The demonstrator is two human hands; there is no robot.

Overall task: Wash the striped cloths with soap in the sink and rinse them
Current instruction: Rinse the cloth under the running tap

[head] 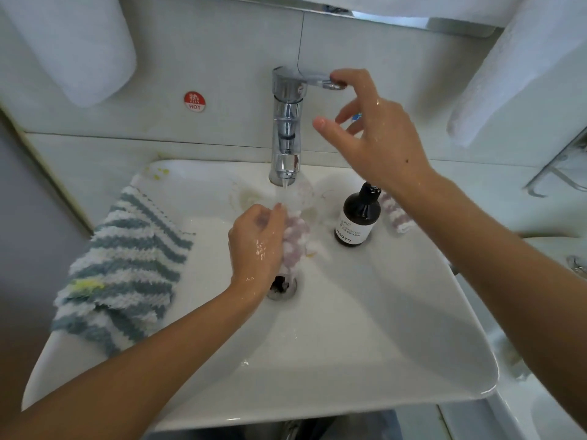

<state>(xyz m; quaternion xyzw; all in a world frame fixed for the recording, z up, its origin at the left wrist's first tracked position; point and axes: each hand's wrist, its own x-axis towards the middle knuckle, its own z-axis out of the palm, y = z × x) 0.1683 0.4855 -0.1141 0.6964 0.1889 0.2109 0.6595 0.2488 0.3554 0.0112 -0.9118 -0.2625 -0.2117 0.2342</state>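
A: Hands first, item by item?

B: Left hand (255, 246): wet, fingers curled round a pink-and-white striped cloth (295, 238), held bunched under the running water over the drain (282, 285). Right hand (374, 134): wet, raised, fingers loosely spread, forefinger laid on top of the lever end of the chrome tap (287, 122); it grasps nothing.

A: Other cloths?

B: One blue-and-white striped cloth (124, 268), draped over the left rim of the sink (381, 344), a yellow smear on it near its lower edge. One more pink-and-white cloth (395, 214), on the back right of the sink, partly hidden by the right forearm.

A: Soap?

B: Dark pump bottle (357, 217) with a white label, upright on the sink's back ledge, just right of the water stream, between the held cloth and the second pink one.

A: Surroundings?

B: Red round sticker (194, 101) marked HOT on the wall left of the tap. White towels hanging at upper left (76, 49) and upper right (514, 74)
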